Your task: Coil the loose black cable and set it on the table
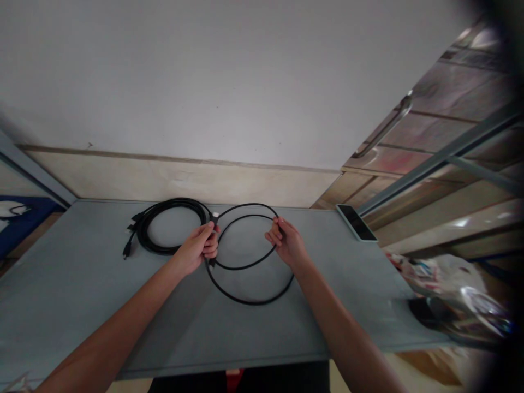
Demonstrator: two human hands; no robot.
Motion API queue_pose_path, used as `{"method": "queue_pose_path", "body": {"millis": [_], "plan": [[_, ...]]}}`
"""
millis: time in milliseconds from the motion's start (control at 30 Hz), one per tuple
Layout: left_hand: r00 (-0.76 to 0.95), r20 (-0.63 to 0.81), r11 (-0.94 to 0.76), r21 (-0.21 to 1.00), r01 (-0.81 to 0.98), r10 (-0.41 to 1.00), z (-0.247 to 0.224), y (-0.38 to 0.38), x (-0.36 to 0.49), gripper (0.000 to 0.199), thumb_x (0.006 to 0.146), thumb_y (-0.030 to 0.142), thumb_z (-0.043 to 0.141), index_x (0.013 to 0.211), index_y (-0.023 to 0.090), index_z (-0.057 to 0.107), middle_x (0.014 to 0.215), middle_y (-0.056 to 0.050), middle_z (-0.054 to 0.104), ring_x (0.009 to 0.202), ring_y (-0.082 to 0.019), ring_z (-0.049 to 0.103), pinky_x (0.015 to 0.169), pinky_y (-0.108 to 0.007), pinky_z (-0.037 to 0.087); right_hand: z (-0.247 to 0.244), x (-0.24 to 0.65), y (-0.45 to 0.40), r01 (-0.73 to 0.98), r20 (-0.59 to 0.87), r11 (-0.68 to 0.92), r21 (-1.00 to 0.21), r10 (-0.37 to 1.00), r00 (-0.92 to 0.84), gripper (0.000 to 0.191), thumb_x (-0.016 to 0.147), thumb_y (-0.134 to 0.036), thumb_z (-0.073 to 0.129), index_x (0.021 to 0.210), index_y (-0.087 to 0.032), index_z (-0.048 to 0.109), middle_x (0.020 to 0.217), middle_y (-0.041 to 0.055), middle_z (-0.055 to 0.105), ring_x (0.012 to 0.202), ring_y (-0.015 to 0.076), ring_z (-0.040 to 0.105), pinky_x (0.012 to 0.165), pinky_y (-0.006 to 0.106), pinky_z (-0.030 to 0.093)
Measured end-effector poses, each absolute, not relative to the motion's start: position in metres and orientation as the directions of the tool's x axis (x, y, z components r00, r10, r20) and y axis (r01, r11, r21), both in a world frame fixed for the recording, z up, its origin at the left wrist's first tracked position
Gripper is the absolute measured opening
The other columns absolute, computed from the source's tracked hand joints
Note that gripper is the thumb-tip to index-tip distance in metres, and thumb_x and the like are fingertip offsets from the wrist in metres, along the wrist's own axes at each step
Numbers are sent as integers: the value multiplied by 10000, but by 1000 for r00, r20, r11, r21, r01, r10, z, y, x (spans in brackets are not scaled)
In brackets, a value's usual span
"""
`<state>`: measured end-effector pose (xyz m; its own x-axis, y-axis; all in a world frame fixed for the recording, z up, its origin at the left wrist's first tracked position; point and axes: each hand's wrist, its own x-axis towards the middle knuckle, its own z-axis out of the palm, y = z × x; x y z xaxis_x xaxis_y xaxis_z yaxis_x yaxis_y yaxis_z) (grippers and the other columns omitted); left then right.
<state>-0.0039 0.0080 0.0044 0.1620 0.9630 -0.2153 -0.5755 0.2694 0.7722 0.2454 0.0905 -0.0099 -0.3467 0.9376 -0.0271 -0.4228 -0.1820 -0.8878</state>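
A thin black cable (pixel 254 303) lies in loose loops between my hands on the grey table (pixel 164 338). My left hand (pixel 200 246) is closed on its connector end, and a light metal tip shows above the thumb. Another dark connector (pixel 212 262) sticks out just below those fingers. Pinched in my right hand (pixel 285 236) is the right side of the loops. Left of them, partly behind my left hand, lies a thicker coiled black cable (pixel 143 234), its plugs pointing left.
A phone (pixel 357 222) lies at the table's back right corner. Near the right front edge is a dark, shiny object (pixel 434 311), blurred. Plastic bags (pixel 454 273) are beyond the right edge. A pale wall (pixel 204 98) rises behind the table.
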Motion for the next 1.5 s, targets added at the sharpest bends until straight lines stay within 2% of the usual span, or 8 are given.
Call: {"method": "queue_pose_path", "body": {"millis": [200,433,667,767,933,1200,1333,1500], "plan": [[43,-214,200,794,-575,976,3,8,-5,415,839,516,675,1089,207,555,620,96,334,403,-16,197,381,-130,147,-7,251,92,-405,-24,-168,-899,941,-337,149,884,-368,603,888,-223,572,499,-88,379,384,80,290,505,272,358],[174,-339,377,880,-290,924,-2,5,-4,427,813,558,678,971,177,566,618,93,306,424,-23,187,369,-151,124,-4,251,83,-79,-66,-130,-988,834,-547,383,905,-396,590,1203,-158,618,454,-106,364,369,68,268,419,228,250],[390,-347,404,912,-70,853,3,-6,6,416,822,558,662,838,155,560,573,99,282,434,-38,235,385,-188,149,-11,227,61,286,84,352,-891,747,-659,547,879,-383,644,1395,-234,545,647,-46,526,525,82,394,494,208,334],[398,-329,352,936,15,857,2,-9,11,437,846,573,619,897,139,599,556,92,318,428,-49,271,386,-201,182,-17,220,56,285,122,432,-856,703,-701,410,882,-358,630,1274,-237,643,827,10,644,630,107,512,578,224,425],[365,-322,369,927,-67,873,-5,-5,12,440,819,535,672,928,110,632,558,97,289,447,-46,252,410,-206,164,-18,222,62,321,141,438,-840,746,-651,184,869,-348,633,898,-180,702,742,10,623,650,124,536,600,227,433],[150,-311,339,915,-221,938,-9,9,3,424,744,477,761,882,94,641,638,40,424,461,-22,249,419,-199,133,-14,242,81,430,260,420,-799,886,-383,206,838,-370,657,859,-167,687,640,-15,550,576,115,499,535,222,390],[181,-335,361,923,-136,925,-13,8,1,412,765,490,734,806,94,631,630,42,409,458,-23,256,410,-200,137,-14,239,76,425,211,453,-783,838,-504,212,847,-371,658,856,-168,716,665,-3,625,571,117,524,547,226,412],[254,-376,381,924,31,891,-10,3,4,416,813,468,674,972,83,673,634,39,436,457,-40,312,408,-199,167,-11,228,63,300,137,497,-814,666,-733,316,930,-344,561,1171,-214,720,1000,41,754,806,160,665,740,261,503]]}}
